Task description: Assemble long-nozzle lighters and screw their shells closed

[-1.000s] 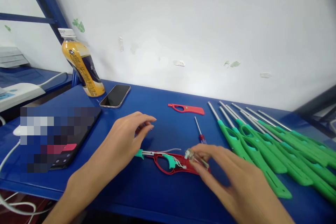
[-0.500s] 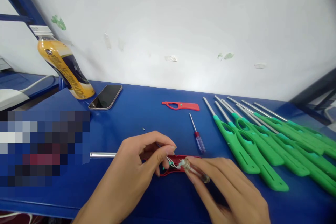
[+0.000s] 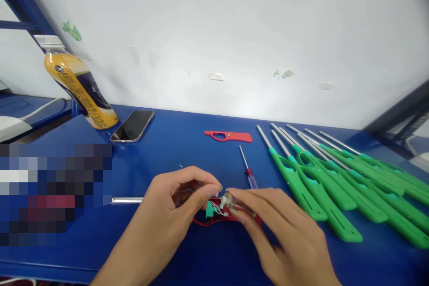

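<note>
My right hand (image 3: 281, 228) pinches a small clear cylinder (image 3: 238, 203) with a pale fitting at its left end. Close to that fitting, the fingertips of my left hand (image 3: 181, 205) are pressed together; something small and white shows at them, too tiny to name. Beneath both hands lies an open red lighter casing (image 3: 219, 220) with a green part (image 3: 210, 210) and thin white wires (image 3: 219, 209) in it. A metal tube (image 3: 127, 200) extends left from behind my left hand.
A red casing half (image 3: 237, 136) and a screwdriver (image 3: 249, 172) lie beyond my hands. Several green lighters (image 3: 335, 196) spread across the right. A phone (image 3: 133, 126) and a yellow bottle (image 3: 80, 85) are at the back left. A tiny pin (image 3: 181, 166) lies on the blue table (image 3: 161, 143).
My right hand has moved slightly left with the clear cylinder, its fitting now nearer my left fingertips. More of the green part and white wires shows. The view has shifted slightly.
</note>
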Demonstrator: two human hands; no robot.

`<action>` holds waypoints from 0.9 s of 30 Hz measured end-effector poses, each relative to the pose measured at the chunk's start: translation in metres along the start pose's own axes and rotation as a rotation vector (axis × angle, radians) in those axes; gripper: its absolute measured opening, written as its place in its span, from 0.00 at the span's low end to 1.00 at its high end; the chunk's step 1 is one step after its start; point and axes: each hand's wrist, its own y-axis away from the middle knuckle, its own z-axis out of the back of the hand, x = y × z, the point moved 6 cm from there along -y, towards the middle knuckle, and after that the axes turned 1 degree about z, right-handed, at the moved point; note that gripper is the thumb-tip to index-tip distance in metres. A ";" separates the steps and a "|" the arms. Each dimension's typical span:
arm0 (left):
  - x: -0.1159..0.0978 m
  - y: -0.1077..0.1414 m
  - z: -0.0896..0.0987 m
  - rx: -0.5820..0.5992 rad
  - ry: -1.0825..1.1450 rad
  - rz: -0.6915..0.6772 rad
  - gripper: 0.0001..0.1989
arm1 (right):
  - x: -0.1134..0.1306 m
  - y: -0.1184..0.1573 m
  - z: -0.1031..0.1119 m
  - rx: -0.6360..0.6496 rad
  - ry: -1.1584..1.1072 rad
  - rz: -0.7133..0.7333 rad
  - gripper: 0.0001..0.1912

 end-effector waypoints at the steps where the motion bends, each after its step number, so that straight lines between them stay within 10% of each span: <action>1: -0.001 0.000 0.001 -0.004 0.006 -0.005 0.11 | 0.000 -0.002 0.000 0.000 0.001 0.005 0.14; 27: 0.014 0.001 0.002 0.031 -0.077 0.077 0.12 | -0.006 0.000 -0.011 0.039 -0.012 0.023 0.18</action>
